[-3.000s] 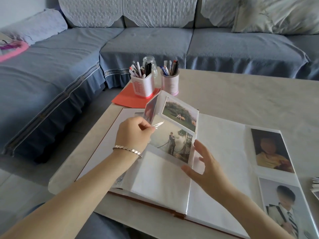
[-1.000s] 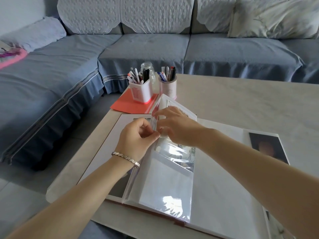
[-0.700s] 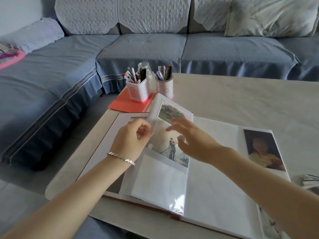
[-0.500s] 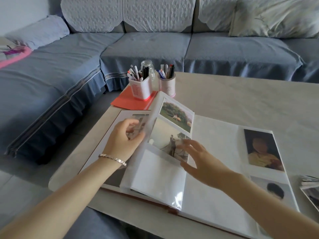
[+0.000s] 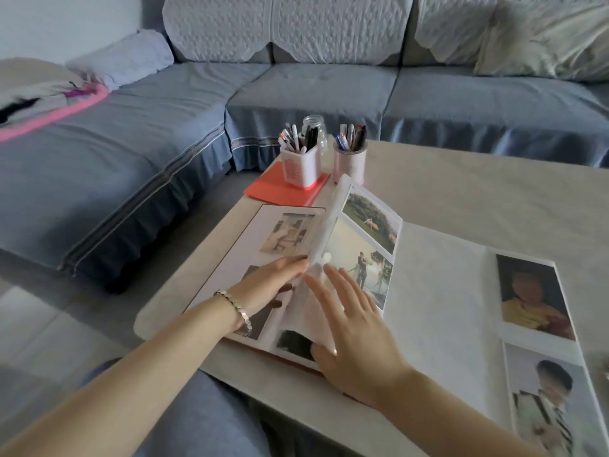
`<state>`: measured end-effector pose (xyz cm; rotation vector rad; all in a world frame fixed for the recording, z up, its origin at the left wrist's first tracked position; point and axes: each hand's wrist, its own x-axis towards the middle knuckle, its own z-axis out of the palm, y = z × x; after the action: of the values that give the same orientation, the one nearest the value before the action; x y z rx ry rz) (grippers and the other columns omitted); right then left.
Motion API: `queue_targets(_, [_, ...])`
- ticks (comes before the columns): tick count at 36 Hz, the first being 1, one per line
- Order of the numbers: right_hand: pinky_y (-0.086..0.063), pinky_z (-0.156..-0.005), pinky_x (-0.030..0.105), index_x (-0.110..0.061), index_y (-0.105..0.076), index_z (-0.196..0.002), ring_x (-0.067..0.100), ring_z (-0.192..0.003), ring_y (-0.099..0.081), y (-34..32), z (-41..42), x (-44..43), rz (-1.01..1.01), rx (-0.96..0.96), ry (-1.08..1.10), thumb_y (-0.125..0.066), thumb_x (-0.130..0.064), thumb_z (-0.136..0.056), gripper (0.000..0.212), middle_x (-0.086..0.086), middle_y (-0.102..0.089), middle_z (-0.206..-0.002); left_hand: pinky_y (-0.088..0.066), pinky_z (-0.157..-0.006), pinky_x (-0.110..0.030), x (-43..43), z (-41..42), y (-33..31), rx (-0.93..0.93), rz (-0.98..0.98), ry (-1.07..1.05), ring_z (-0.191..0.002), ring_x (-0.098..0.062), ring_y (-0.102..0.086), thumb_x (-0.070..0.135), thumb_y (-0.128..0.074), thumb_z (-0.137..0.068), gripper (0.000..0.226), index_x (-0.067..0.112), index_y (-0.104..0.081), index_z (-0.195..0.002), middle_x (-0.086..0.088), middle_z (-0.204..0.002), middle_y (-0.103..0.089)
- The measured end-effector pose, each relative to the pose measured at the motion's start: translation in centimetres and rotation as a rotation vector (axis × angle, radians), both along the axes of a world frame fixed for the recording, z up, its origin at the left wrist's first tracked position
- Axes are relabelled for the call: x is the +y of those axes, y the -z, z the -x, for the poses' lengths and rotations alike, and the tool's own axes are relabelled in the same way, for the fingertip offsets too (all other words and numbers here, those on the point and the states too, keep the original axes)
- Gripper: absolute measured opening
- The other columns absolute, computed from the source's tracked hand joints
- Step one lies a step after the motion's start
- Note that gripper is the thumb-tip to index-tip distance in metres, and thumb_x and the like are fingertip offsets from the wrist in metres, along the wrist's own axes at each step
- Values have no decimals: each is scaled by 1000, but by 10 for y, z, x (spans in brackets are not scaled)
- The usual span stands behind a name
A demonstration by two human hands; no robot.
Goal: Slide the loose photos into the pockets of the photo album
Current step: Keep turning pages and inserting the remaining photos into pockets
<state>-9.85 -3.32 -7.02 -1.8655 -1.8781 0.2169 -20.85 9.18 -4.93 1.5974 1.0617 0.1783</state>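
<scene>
Lying open on the tabletop (image 5: 478, 192), the photo album (image 5: 438, 291) has one pocket leaf (image 5: 329, 225) half raised, two photos (image 5: 369, 219) in it. Right hand (image 5: 356, 331) has fingers spread flat on that leaf; left hand (image 5: 267, 285) has fingers loose, tips touching its edge.

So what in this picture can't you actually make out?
All in the head view:
1. Lifted page: lower part covered by the right hand, so its contents are unknown.
2. Dark photo on the left page: partly under the left hand and wrist.
3. Grey sliver at the right edge: cut off by the frame.
4. Print on the white pen holder: too small.
</scene>
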Motion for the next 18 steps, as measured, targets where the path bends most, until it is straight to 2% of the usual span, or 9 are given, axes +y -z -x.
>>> queue_targets(1, [-32, -104, 47, -19, -26, -141, 37, -133, -36, 0, 0, -2, -76, 42, 17, -50, -21, -67, 77, 17, -41, -143, -46, -97, -41, 0, 1, -1, -29, 34, -7, -114, -14, -54, 65, -46, -76, 35, 47, -50, -105, 7, -125, -56])
queue_targets(2, [-34, -103, 47, -16, -32, -139, 35, -131, -38, 2, -2, -5, -137, 76, 27, -44, -21, -67, 73, 16, -45, -140, -44, -99, -42, 0, 1, -2, -46, 59, -18, -115, -14, -54, 65, -46, -75, 38, 45, -51, -107, 8, -127, -55])
queue_targets(5, [-29, -105, 43, -20, -32, -138, 26, -132, -32, -5, -9, -12, -252, 175, 58, -38, -21, -66, 72, 11, -41, -142, -43, -100, -44, 2, -2, -2, -47, 82, -36, -117, -17, -50, 61, -51, -81, 37, 43, -48, -112, 9, -128, -50])
queue_targets(7, [-33, -103, 40, -27, -32, -138, 22, -132, -32, -13, -16, -14, -300, 256, 68, -36, -21, -65, 73, 5, -36, -144, -44, -99, -47, 0, -5, -4, -61, 134, -50, -118, -22, -49, 57, -54, -70, 34, 44, -48, -101, 9, -120, -51])
queue_targets(8, [-35, -101, 37, -32, -32, -136, 19, -133, -32, -16, -20, -15, -314, 278, 65, -35, -21, -65, 73, 2, -33, -145, -45, -98, -49, -2, -7, -7, -66, 164, -45, -118, -24, -50, 50, -57, -73, 27, 43, -49, -98, 8, -118, -51])
queue_targets(11, [-40, -92, 30, -37, -38, -131, 15, -130, -34, -26, -30, -19, -361, 257, 72, -35, -21, -67, 66, -5, -30, -145, -47, -92, -57, -8, -18, -9, -118, 310, -59, -114, -33, -56, 30, -60, -85, 16, 33, -57, -100, -7, -123, -57])
queue_targets(13, [-46, -83, 28, -34, -45, -126, 13, -125, -38, -29, -36, -24, -378, 225, 71, -35, -20, -67, 62, -6, -32, -143, -48, -90, -57, -13, -28, -13, -140, 442, -86, -109, -37, -59, 42, -67, -72, 37, 21, -60, -102, -16, -116, -62])
queue_targets(15, [-51, -77, 29, -34, -50, -121, 12, -122, -42, -27, -41, -29, -373, 229, 76, -35, -18, -66, 59, -8, -36, -141, -49, -89, -56, -16, -36, -17, -127, 495, -122, -104, -38, -61, 41, -74, -59, 51, 14, -59, -100, -20, -108, -65])
queue_targets(18, [-55, -78, 35, -33, -53, -118, 19, -118, -53, -23, -47, -34, -386, 204, 88, -47, -11, -72, 51, -9, -43, -136, -53, -86, -49, -12, -41, -20, -127, 431, -222, -93, -32, -67, 24, -79, -67, 43, 6, -60, -101, -16, -90, -72])
